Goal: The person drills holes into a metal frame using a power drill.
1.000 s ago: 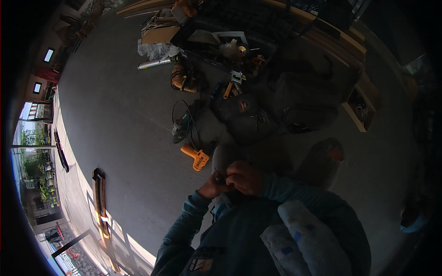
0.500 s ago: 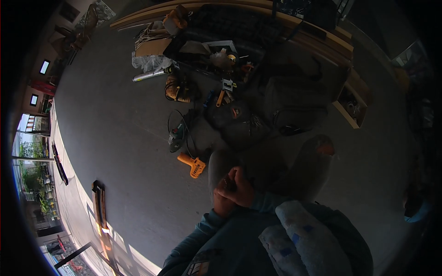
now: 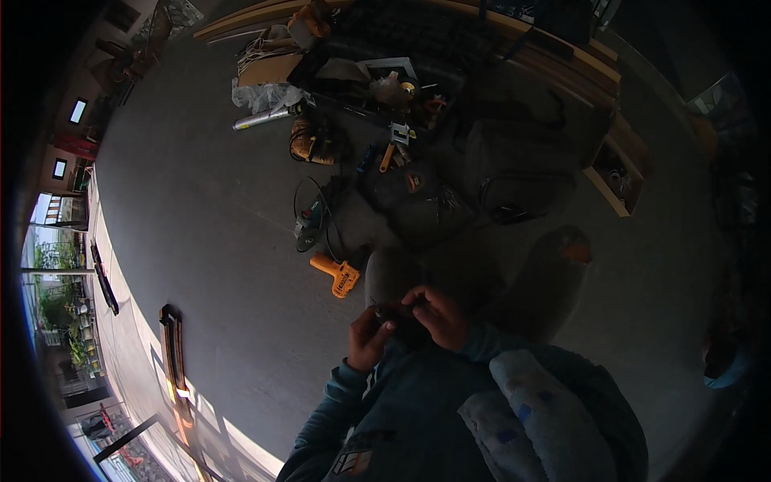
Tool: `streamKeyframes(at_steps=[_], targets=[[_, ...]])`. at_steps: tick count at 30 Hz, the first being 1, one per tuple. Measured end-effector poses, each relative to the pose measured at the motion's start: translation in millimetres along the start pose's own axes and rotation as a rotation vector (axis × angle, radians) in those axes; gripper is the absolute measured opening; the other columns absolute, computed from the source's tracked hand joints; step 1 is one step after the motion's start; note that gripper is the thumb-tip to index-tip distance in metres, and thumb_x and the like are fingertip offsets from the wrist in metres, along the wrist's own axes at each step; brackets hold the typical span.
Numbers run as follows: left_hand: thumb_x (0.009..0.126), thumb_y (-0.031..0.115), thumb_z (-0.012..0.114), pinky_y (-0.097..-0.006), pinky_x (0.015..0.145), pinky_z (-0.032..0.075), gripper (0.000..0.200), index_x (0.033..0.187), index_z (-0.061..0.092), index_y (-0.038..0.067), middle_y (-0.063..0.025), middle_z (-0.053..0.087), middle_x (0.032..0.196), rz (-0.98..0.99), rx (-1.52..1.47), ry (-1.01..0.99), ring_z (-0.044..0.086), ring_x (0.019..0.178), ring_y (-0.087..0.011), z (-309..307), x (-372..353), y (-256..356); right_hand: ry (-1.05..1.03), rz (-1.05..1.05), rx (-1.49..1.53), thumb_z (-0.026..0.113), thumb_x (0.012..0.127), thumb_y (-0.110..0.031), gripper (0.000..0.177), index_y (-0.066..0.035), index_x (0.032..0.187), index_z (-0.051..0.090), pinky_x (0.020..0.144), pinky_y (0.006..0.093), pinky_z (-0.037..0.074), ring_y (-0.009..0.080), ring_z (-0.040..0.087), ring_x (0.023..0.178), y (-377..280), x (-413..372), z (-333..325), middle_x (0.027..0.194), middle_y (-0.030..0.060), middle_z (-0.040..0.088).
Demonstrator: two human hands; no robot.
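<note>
Small dark piece sits in the left hand, held above the lap just short of the grey knee; a thin tip seems to stick out past the fingers, pointing away from the body. Left grip: thumb and fingers pinching the piece. Right hand is just beside it, thumb and index finger brought close together; too dark to tell whether that grip pinches anything or touches the piece. Exact type of piece unclear, too small and shadowed. Handling, my judgement: light, easily carried in the fingertips, stiff, probably metal, so no give when squeezed; could be a bit slick if smooth or oily, and small enough to drop. Thin tip looks like the weak spot, may bend or snap under side load and may prick. Best hold is the thicker dark body, thumb against curled fingers, as the left hand has it; second hand should pinch near the body, not at the tip end. Nearby on the floor: orange power tool just left of the knee, looks heavier, rigid, graspable by its handle; green corded tool beyond it, likely heavy too, best lifted by the body, with its loose, flexible black cord kept clear of the fingers.
</note>
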State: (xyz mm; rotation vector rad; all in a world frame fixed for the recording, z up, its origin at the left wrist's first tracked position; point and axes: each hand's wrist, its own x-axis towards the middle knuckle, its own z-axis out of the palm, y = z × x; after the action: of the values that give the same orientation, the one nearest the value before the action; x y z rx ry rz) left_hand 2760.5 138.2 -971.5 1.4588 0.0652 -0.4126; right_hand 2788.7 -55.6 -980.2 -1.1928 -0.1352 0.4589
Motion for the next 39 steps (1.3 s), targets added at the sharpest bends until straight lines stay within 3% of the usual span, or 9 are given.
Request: streamKeyframes(at_steps=[5, 15, 18, 20, 23, 24, 26, 29, 39], targets=[[0.086, 0.008, 0.065, -0.0285, 0.086, 0.043, 0.034, 0.116, 0.05, 0.0, -0.0059, 0.06, 0.101, 0.15, 0.041, 0.179, 0.055, 0.093, -0.0133, 10, 2, -23, 0.001, -0.254, -0.431, 0.046, 0.088, 0.0, 0.019, -0.002, 0.106, 0.052, 0.079, 0.0315, 0.047, 0.0195, 0.06, 0.09, -4, 3, 8, 0.098, 0.0117, 0.059], [0.088, 0.007, 0.062, -0.0278, 0.087, 0.042, 0.034, 0.118, 0.046, 0.001, -0.0071, 0.058, 0.108, 0.062, -0.082, 0.074, 0.053, 0.101, -0.0119, 8, -7, -17, 0.073, -0.584, -0.703, 0.05, 0.085, 0.001, 0.027, -0.003, 0.112, 0.049, 0.08, 0.0337, 0.048, 0.0234, 0.06, 0.093, 21, 7, 12, 0.1, 0.013, 0.059], [0.087, 0.01, 0.063, -0.0329, 0.089, 0.041, 0.034, 0.116, 0.047, 0.001, -0.0119, 0.055, 0.109, 0.099, 0.109, 0.064, 0.051, 0.105, -0.0175, 21, -9, -19, 0.149, -0.398, -0.386, 0.058, 0.084, -0.008, 0.038, -0.002, 0.118, 0.042, 0.082, 0.0339, 0.046, 0.0227, 0.057, 0.093, 34, 1, 21, 0.101, 0.0143, 0.055], [0.082, 0.011, 0.066, -0.0377, 0.09, 0.039, 0.039, 0.114, 0.045, 0.001, -0.0174, 0.05, 0.11, 0.441, 0.624, 0.133, 0.048, 0.107, -0.0269, 34, -8, -15, 0.053, -0.211, -0.319, 0.066, 0.08, -0.018, 0.052, -0.001, 0.118, 0.036, 0.084, 0.034, 0.044, 0.0217, 0.053, 0.094, 28, -2, 24, 0.103, 0.016, 0.051], [0.086, 0.013, 0.062, -0.0329, 0.084, 0.044, 0.036, 0.113, 0.042, 0.001, -0.0127, 0.045, 0.11, 0.651, 1.218, 0.126, 0.051, 0.098, -0.0206, 30, 8, 1, 0.162, -0.047, -0.412, 0.071, 0.078, -0.024, 0.053, -0.001, 0.112, 0.037, 0.081, 0.0344, 0.043, 0.0203, 0.052, 0.093, 6, -7, 26, 0.101, 0.0158, 0.048], [0.086, 0.013, 0.062, -0.0329, 0.084, 0.044, 0.036, 0.113, 0.042, 0.001, -0.0127, 0.045, 0.11, 0.656, 1.214, 0.114, 0.051, 0.098, -0.0206, 21, 13, -14, 0.174, -0.047, -0.413, 0.071, 0.078, -0.024, 0.053, -0.001, 0.112, 0.037, 0.081, 0.0344, 0.043, 0.0203, 0.052, 0.093, 7, -7, 27, 0.101, 0.0158, 0.048], [0.082, 0.013, 0.063, -0.0387, 0.092, 0.038, 0.055, 0.126, 0.033, 0.0, -0.019, 0.039, 0.118, 0.249, 0.45, -0.009, 0.045, 0.109, -0.0305, 8, 24, -48, 0.325, -0.357, -0.677, 0.073, 0.077, -0.027, 0.054, -0.003, 0.108, 0.037, 0.074, 0.0331, 0.045, 0.018, 0.053, 0.086, 11, -10, 30, 0.096, 0.0145, 0.049], [0.084, 0.016, 0.061, -0.0373, 0.095, 0.038, 0.057, 0.129, 0.029, 0.001, -0.0166, 0.037, 0.121, 0.189, 0.147, -0.145, 0.043, 0.115, -0.027, 22, 20, -29, 0.276, -0.173, -0.551, 0.074, 0.077, -0.028, 0.054, -0.003, 0.108, 0.037, 0.071, 0.0321, 0.045, 0.0164, 0.052, 0.082, 14, -7, 21, 0.094, 0.0143, 0.048], [0.086, 0.016, 0.058, -0.0352, 0.101, 0.034, 0.054, 0.131, 0.03, 0.004, -0.0117, 0.027, 0.135, 0.254, 0.076, -0.209, 0.038, 0.123, -0.0222, 16, 19, -28, 0.235, -0.106, -0.301, 0.076, 0.074, -0.022, 0.054, -0.005, 0.106, 0.036, 0.073, 0.032, 0.045, 0.0136, 0.05, 0.084, 18, 0, 19, 0.095, 0.0126, 0.049]])
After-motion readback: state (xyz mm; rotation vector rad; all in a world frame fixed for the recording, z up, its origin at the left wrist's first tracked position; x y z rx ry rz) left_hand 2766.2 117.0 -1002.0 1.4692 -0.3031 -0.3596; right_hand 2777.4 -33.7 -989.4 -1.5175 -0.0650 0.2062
